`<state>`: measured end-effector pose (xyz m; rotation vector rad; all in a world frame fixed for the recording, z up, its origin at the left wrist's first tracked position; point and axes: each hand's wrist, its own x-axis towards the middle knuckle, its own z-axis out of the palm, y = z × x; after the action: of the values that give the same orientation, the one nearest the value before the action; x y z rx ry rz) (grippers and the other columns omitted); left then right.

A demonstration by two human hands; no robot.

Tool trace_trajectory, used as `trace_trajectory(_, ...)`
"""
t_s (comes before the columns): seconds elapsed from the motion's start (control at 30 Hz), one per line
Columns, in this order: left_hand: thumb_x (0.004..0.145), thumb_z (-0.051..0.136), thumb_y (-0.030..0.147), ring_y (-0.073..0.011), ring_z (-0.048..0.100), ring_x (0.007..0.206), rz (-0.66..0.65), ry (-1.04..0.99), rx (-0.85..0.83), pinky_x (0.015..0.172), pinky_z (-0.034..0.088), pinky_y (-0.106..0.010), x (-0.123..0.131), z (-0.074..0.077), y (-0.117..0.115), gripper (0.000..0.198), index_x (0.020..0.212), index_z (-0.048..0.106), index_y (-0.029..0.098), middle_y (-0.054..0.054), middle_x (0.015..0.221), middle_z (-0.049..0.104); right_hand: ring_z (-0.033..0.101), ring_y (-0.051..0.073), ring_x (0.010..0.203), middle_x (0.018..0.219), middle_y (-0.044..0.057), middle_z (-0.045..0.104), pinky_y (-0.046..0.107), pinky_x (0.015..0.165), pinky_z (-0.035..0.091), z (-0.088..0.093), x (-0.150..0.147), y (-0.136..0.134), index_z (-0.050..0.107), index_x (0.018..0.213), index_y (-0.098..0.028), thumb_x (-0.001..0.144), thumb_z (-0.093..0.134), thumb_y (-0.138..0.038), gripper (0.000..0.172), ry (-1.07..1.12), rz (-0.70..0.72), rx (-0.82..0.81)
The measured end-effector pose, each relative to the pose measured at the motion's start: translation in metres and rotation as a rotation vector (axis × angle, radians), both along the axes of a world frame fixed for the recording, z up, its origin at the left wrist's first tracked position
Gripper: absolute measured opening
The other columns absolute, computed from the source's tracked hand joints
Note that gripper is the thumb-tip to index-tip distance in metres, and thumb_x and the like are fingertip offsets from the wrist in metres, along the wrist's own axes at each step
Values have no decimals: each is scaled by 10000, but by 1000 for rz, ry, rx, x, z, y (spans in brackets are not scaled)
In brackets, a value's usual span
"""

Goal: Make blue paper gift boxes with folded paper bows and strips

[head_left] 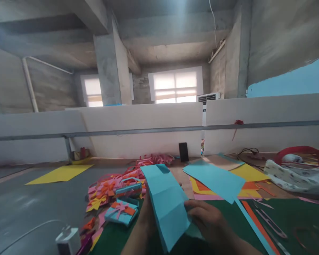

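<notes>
A creased light-blue sheet of paper (168,200) stands tilted above the green cutting mat (228,217), with a fold running down its left edge. My left hand (146,212) supports it from the left and behind; the paper covers most of those fingers. At the sheet's right edge, my right hand (206,216) is closed, pinching the paper between thumb and fingers. Just left of my left hand lies a small blue paper gift box (122,211) with a pink bow and an orange piece. Another blue paper item with a handle (129,189) sits behind it.
Pink, orange and yellow paper scraps (106,189) pile up at left. Blue sheets (215,177) overlie colored paper at right, near a utility knife (271,222) and paper strips (255,223). A phone (183,152) leans on the white partition (138,145). A charger (68,241) sits front left.
</notes>
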<state>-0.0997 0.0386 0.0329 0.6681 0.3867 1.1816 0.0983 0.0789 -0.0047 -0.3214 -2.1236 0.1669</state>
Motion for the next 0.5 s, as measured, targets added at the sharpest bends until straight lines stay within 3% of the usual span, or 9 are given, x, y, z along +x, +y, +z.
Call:
trace_trajectory(0.07, 554, 564, 762, -283, 609, 967, -15, -63, 23, 991, 336, -421, -1, -4, -3, 816, 1034, 643, 107, -117, 956, 703, 627, 172, 972, 1073, 95, 658, 230, 776, 514, -4, 0, -2, 624, 865, -180, 860, 450, -119, 184, -110, -12, -168)
trace_trajectory(0.17, 652, 536, 710, -249, 629, 916, -15, -150, 42, 995, 326, -404, 0, -2, -7, 678, 971, 672, 127, -99, 926, 716, 604, 195, 1014, 1124, 99, 641, 260, 793, 493, -1, 1, -7, 629, 955, -179, 809, 410, -78, 282, -222, -35, -318)
trace_trajectory(0.27, 714, 509, 668, -226, 635, 882, -27, -114, 42, 987, 334, -371, 8, 3, -10, 612, 916, 673, 114, -88, 879, 717, 585, 226, 1014, 1066, 50, 671, 324, 835, 447, 9, 2, -13, 659, 929, -217, 695, 438, -45, 365, -307, -98, -351)
trace_trajectory(0.33, 724, 481, 678, -235, 635, 880, -20, -35, 39, 969, 351, -366, 18, 4, -12, 617, 889, 667, 113, -82, 833, 714, 544, 253, 1053, 1029, 33, 679, 380, 876, 402, 17, 3, -22, 671, 923, -240, 722, 461, -93, 325, -332, -179, -339)
trace_trajectory(0.4, 744, 445, 680, -256, 633, 903, -23, 44, 27, 953, 366, -381, 30, 1, -12, 632, 915, 656, 110, -91, 835, 711, 482, 279, 1127, 1124, 64, 632, 424, 934, 352, 23, 2, -33, 644, 1033, -224, 785, 511, -239, 282, -321, -232, -371)
trace_trajectory(0.5, 791, 433, 624, -270, 625, 961, -38, 106, 2, 946, 379, -392, 49, -8, -12, 596, 1044, 615, 116, -105, 921, 705, 412, 288, 1205, 1324, 148, 460, 415, 985, 327, 27, -1, -47, 470, 1270, -131, 739, 602, -408, 613, -247, -231, -552)
